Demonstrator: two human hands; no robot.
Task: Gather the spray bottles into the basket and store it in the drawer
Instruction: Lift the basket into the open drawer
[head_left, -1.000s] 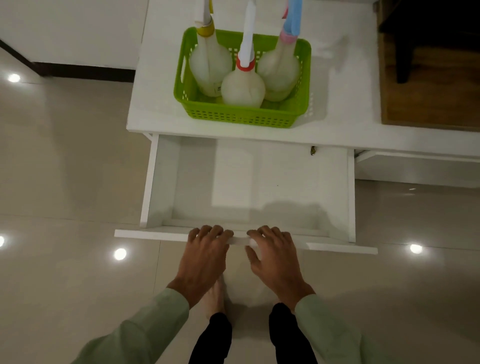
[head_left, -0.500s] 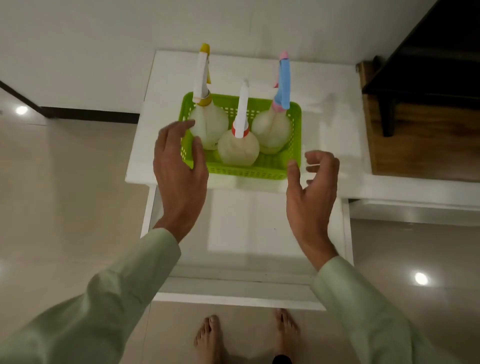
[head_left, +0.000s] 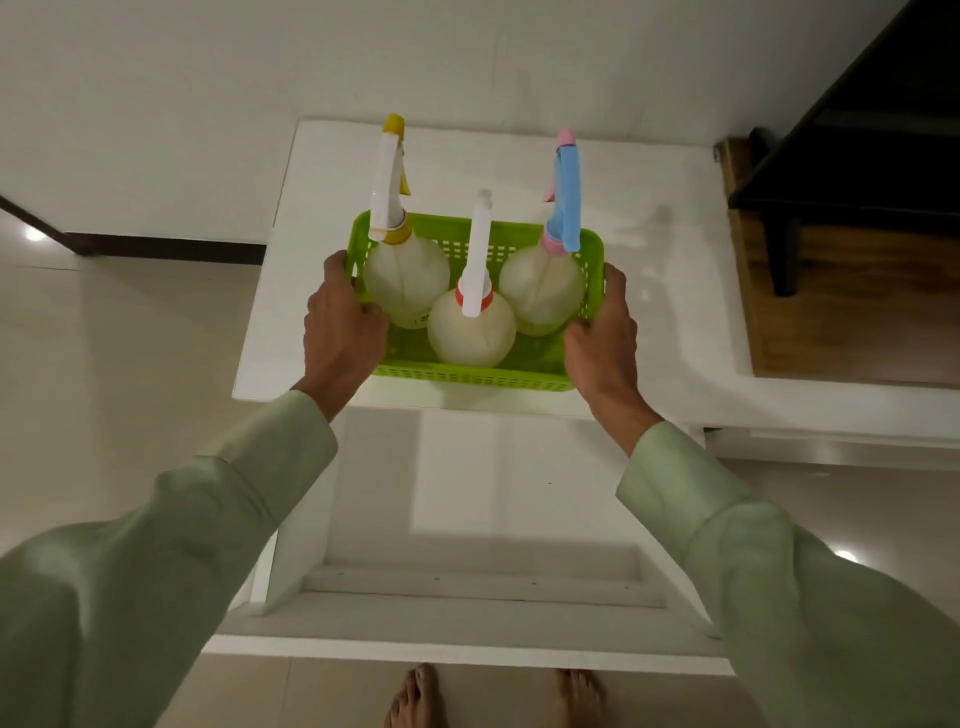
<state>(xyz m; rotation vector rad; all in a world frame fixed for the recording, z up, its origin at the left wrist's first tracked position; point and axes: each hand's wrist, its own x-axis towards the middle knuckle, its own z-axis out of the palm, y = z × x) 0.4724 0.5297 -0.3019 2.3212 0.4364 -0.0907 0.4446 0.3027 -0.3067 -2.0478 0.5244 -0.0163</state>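
Observation:
A green plastic basket (head_left: 470, 376) sits on the white cabinet top (head_left: 660, 291). Three round spray bottles stand upright in it: one with a yellow collar (head_left: 405, 283) at the left, one with a red collar (head_left: 470, 330) in the front middle, one with a pink and blue trigger (head_left: 540, 286) at the right. My left hand (head_left: 345, 327) grips the basket's left wall. My right hand (head_left: 602, 332) grips its right wall. Below the cabinet top the white drawer (head_left: 467, 587) stands pulled out with nothing in it.
A brown wooden surface (head_left: 841, 332) with a dark piece of furniture (head_left: 872, 119) lies at the right. Glossy floor tiles spread to the left and right. My bare feet (head_left: 415, 699) stand just in front of the drawer front.
My hands left the drawer front, rose to the basket and closed on its two side walls. The camera tilted up; the drawer stays pulled out.

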